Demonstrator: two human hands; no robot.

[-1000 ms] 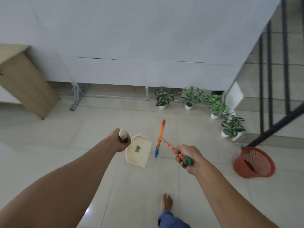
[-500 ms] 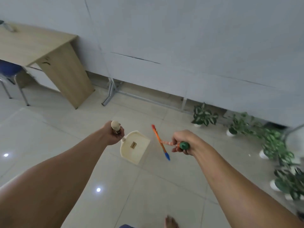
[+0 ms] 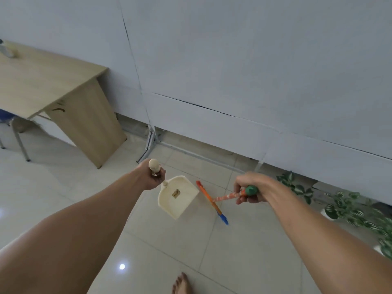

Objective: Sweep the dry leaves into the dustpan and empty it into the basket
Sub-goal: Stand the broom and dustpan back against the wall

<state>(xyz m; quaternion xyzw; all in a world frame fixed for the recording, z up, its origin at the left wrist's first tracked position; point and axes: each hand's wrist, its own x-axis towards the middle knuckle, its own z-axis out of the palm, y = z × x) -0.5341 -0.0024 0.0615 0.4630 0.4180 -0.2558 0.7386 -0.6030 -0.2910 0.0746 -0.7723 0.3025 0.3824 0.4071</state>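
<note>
My left hand (image 3: pixel 151 178) grips the wooden handle of a cream dustpan (image 3: pixel 177 197), which hangs above the floor tiles and looks empty. My right hand (image 3: pixel 250 190) holds the green-capped end of a small broom (image 3: pixel 212 201) with an orange patterned handle, an orange head and blue bristles. The broom head hangs just right of the dustpan's edge. No dry leaves and no basket are in view.
A wooden desk (image 3: pixel 53 92) stands at the left with a blue chair (image 3: pixel 8 122) under it. A grey partition wall (image 3: pixel 233 71) on metal feet runs across the back. Potted plants (image 3: pixel 343 206) line the floor at the right. My bare foot (image 3: pixel 182 284) shows at the bottom.
The view has swung left: the red basket and the stairs have left the frame, the desk has come in. Both hands keep their hold; the broom head has turned beside the dustpan.
</note>
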